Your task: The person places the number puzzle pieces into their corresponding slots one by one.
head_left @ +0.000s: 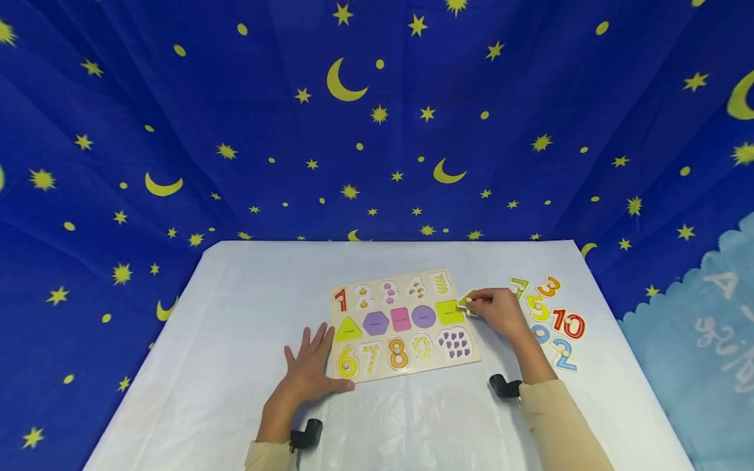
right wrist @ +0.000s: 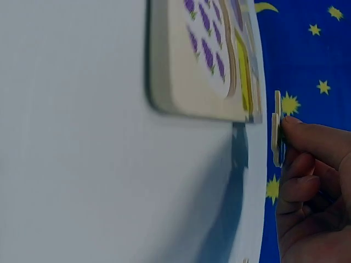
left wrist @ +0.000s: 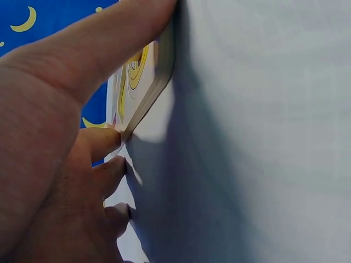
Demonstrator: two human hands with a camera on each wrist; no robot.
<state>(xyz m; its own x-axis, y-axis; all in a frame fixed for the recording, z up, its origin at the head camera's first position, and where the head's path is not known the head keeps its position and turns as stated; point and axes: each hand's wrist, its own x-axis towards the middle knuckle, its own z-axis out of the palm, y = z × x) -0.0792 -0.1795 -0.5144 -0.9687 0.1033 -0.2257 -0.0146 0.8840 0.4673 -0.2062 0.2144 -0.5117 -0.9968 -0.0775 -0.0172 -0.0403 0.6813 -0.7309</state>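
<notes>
A wooden number puzzle board (head_left: 383, 383) lies slightly askew on the table, with the 1 (head_left: 340, 299), 6 (head_left: 347, 362) and 8 (head_left: 398, 354) pieces in their recesses. My left hand (head_left: 312, 369) rests at the board's lower left corner, fingers spread along the left side and thumb along the near edge. Between thumb and fingertips, my right hand (head_left: 501, 311) pinches a green number puzzle piece (head_left: 464, 303) beside the board's right edge. Seen edge-on in the right wrist view, that wooden piece (right wrist: 276, 131) is raised above the table; its numeral is mostly hidden.
Right of the board lie loose number pieces: a green 7 (head_left: 519, 286), orange 3 (head_left: 549, 286), yellow 5 (head_left: 538, 307), red 10 (head_left: 569, 324), blue 2 (head_left: 565, 355) and a partly covered blue one (head_left: 540, 334). A starry blue curtain (head_left: 377, 144) hangs behind the white table (head_left: 247, 281).
</notes>
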